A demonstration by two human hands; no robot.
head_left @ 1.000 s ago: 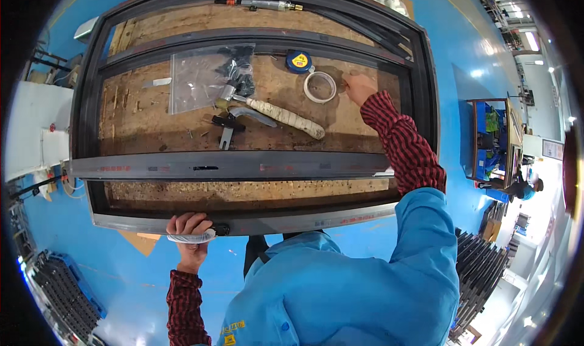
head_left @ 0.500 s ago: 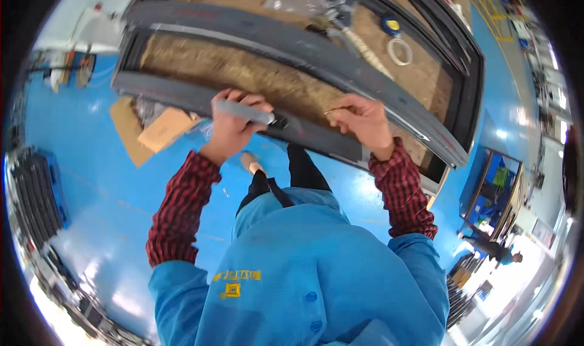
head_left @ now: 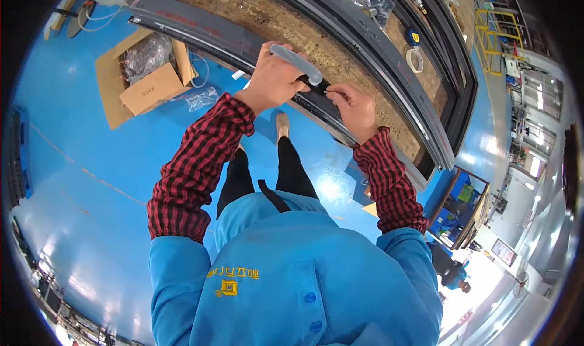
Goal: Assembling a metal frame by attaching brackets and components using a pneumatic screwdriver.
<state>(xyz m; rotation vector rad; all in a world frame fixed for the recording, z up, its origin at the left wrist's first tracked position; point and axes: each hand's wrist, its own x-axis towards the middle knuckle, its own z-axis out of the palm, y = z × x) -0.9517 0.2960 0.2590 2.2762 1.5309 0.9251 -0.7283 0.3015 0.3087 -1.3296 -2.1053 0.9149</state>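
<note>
My left hand (head_left: pixel 274 78) is closed around a grey, rounded, tube-like tool (head_left: pixel 296 63) with a dark end; its exact kind is unclear. The tool lies slantwise over the near rail of a dark grey metal frame (head_left: pixel 201 33). Close to the dark end, my right hand (head_left: pixel 356 109) is closed in a pinch at the same rail, thumb against forefinger. Whatever sits between those fingertips is too small to make out. Both hands are near each other, and the left one partly covers the rail.
More dark frame rails (head_left: pixel 389 57) run across a brown worktop (head_left: pixel 255 17). A blue tape measure (head_left: pixel 412 37) and a roll of tape (head_left: pixel 415 60) lie at the right. An open cardboard box (head_left: pixel 112 72) stands on the blue floor. Another person (head_left: pixel 450 270) is at far right.
My left hand has brought the tool rightward and up, closer to my right hand. My right fingers have come down to the rail by its dark end. The view has shifted too.
</note>
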